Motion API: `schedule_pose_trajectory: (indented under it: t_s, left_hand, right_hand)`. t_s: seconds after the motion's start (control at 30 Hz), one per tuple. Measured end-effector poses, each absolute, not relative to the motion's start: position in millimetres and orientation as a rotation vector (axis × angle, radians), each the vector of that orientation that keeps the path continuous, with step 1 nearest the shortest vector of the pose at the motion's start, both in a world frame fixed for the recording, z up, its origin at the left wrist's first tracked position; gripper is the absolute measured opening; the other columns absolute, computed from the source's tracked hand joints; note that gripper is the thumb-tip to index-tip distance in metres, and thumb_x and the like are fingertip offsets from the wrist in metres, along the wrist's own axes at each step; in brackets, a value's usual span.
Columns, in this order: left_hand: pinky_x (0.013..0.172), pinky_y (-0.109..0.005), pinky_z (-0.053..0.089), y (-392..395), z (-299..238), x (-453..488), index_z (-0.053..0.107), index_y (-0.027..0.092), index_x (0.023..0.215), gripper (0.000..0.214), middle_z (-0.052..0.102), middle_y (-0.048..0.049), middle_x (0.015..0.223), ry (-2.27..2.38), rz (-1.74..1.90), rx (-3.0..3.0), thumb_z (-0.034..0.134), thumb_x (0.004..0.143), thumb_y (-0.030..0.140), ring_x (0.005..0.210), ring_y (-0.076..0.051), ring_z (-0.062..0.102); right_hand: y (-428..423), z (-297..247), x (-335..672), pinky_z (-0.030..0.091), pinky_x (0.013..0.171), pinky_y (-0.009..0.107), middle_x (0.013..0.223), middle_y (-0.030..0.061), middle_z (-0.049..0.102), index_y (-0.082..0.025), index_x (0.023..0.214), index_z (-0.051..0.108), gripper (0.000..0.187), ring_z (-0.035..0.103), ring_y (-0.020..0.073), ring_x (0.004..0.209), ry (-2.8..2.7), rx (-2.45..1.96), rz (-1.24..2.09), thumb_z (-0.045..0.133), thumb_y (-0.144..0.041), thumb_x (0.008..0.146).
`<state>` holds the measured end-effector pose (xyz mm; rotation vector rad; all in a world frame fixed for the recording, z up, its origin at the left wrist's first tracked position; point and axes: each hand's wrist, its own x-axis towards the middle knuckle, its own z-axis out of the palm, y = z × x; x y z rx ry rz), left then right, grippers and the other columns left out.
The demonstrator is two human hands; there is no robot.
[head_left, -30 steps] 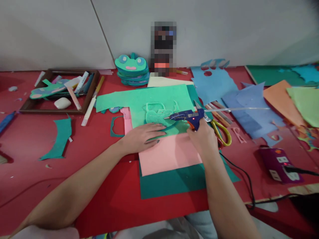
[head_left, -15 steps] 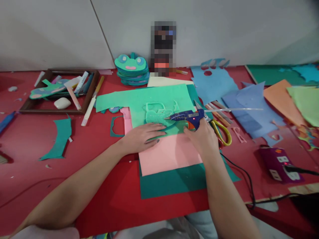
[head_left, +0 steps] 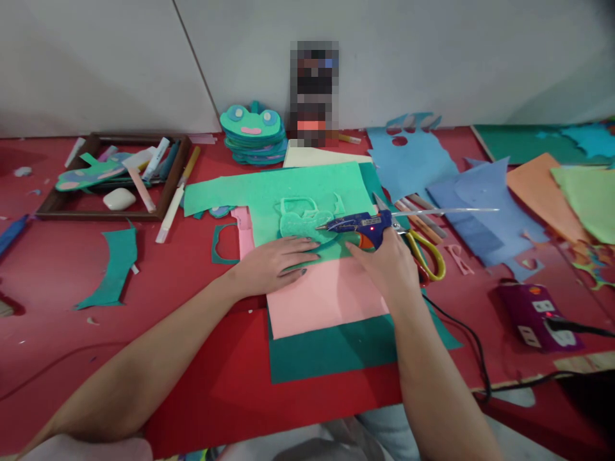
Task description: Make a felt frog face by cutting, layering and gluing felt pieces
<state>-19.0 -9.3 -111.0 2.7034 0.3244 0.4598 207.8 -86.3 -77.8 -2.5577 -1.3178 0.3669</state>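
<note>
My right hand (head_left: 387, 259) grips a blue glue gun (head_left: 362, 224) with an orange trigger; a long clear glue stick (head_left: 446, 210) sticks out of its back. The nozzle points left, over a small green frog-head cutout (head_left: 307, 224). Fingers stretched out, my left hand (head_left: 281, 262) lies flat at the lower edge of that cutout. Beneath it is a light green felt sheet (head_left: 331, 179), partly over a pink sheet (head_left: 321, 307) and a dark green sheet (head_left: 336, 358). Yellow-handled scissors (head_left: 427, 256) lie just right of the gun.
Stacked frog heads (head_left: 253, 134) stand by the wall, left of a pixelated upright object (head_left: 314, 96). A brown frame (head_left: 100, 216) with pens lies left. Blue felt (head_left: 408, 160) and a purple power socket box (head_left: 541, 314), with a cord, are at right.
The glue stick behind the gun shows slightly shorter, and my right thumb and forefinger area has shifted a little left. My left hand stays in place.
</note>
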Motion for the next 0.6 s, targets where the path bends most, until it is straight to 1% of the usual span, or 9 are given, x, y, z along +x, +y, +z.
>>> schedule_pose_trajectory:
  t_s: [0.23, 0.4, 0.6]
  left_hand:
    - [0.111, -0.042, 0.037, -9.0, -112.9, -19.1, 0.055, 0.016, 0.127, 0.035, 0.052, -0.0088, 0.138, 0.323, 0.464, 2.701, 0.044, 0.094, 0.024, 0.13, -0.021, 0.046]
    - [0.11, -0.042, 0.038, -8.6, -113.5, -18.9, 0.054, 0.019, 0.128, 0.036, 0.052, -0.0082, 0.138, 0.323, 0.463, 2.691, 0.044, 0.094, 0.023, 0.13, -0.021, 0.046]
    - [0.11, -0.042, 0.039, -8.7, -111.7, -19.0, 0.055, 0.017, 0.127, 0.035, 0.053, -0.0094, 0.137, 0.319, 0.472, 2.693, 0.044, 0.094, 0.023, 0.129, -0.021, 0.047]
  right_hand:
    - [-86.2, -73.9, 205.1, 0.044, 0.072, 0.038, 0.112, 0.0173, 0.062, -0.013, 0.116, 0.051, 0.047, 0.059, 0.0321, 0.098, -1.345, -2.547, 0.376, 0.054, -0.04, 0.078]
    - [-86.6, -73.4, 204.9, 0.043, 0.067, 0.036, 0.105, 0.0163, 0.063, -0.013, 0.114, 0.052, 0.043, 0.062, 0.0307, 0.092, -1.344, -2.608, 0.406, 0.052, -0.039, 0.079]
    - [-87.4, -72.4, 205.4, 0.041, 0.064, 0.034, 0.103, 0.0169, 0.064, -0.012, 0.113, 0.052, 0.041, 0.062, 0.0301, 0.089, -1.365, -2.627, 0.426, 0.052, -0.035, 0.08]
